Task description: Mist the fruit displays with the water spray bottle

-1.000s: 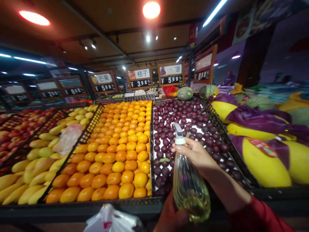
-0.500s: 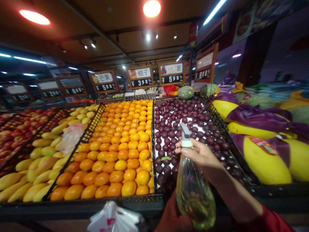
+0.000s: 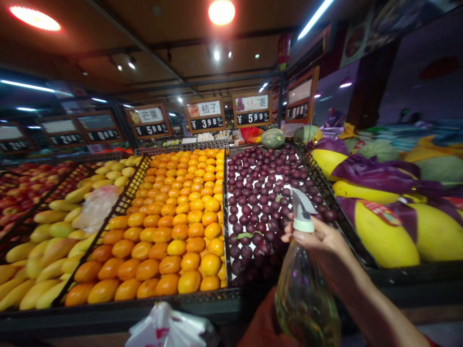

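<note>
My right hand point(image 3: 320, 241) grips the neck of a clear spray bottle point(image 3: 307, 299), fingers wrapped just under its white trigger head point(image 3: 302, 214). The bottle holds pale yellowish liquid and stands upright over the front right part of a bin of dark purple fruit point(image 3: 264, 193). Its nozzle points left, toward the fruit. A reddish shape that seems to be my left hand point(image 3: 262, 323) lies against the bottle's lower left side at the bottom edge. Its fingers are hidden in the dim light.
A bin of oranges point(image 3: 181, 217) lies left of the purple fruit, then mangoes point(image 3: 54, 231) and apples point(image 3: 21, 188). Large yellow fruit in purple wrap point(image 3: 383, 231) fills the right. Price signs point(image 3: 206, 115) stand behind. A white plastic bag point(image 3: 166, 330) hangs at the front rail.
My right hand and the spray bottle have moved to the right and down, from the middle of the purple fruit bin toward its front right corner.
</note>
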`<state>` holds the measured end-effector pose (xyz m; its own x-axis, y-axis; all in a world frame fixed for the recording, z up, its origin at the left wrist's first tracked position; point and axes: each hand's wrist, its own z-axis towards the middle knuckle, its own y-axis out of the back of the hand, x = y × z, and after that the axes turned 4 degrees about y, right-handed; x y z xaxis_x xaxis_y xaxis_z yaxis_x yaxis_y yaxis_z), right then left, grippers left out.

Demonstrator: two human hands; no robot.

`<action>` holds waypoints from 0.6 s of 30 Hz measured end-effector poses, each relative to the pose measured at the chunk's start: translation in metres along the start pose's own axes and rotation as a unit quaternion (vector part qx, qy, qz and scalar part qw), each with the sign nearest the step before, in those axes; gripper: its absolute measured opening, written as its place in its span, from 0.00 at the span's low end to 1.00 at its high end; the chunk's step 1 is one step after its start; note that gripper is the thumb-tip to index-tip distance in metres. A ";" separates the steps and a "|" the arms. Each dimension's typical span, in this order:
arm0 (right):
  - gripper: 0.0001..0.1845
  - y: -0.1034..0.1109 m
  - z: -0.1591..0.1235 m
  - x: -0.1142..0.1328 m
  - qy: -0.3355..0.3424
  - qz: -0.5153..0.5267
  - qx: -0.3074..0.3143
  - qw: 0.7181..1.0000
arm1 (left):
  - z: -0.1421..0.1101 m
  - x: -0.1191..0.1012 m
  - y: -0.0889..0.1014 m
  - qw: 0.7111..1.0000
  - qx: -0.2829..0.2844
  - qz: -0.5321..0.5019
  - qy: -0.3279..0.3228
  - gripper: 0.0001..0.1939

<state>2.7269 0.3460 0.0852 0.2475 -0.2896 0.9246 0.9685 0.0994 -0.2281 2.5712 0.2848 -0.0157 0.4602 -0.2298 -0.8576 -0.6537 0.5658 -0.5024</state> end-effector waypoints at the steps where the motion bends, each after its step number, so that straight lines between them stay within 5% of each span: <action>1: 0.20 0.005 -0.004 -0.001 -0.006 -0.008 -0.013 1.000 | -0.001 -0.001 -0.001 1.000 0.004 0.006 0.010 0.40; 5: 0.26 0.021 -0.016 -0.004 -0.012 -0.041 -0.059 0.997 | -0.010 -0.010 -0.006 0.998 0.012 0.035 0.051 0.22; 18: 0.31 0.028 -0.036 0.006 -0.010 -0.019 -0.144 0.989 | -0.009 -0.009 -0.017 0.995 0.009 0.056 0.077 0.22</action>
<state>2.7561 0.3123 0.0732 0.2121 -0.2693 0.9394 0.9450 -0.1882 -0.2674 2.5731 0.2704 -0.0005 0.2860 -0.2831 -0.9154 -0.6846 0.6081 -0.4019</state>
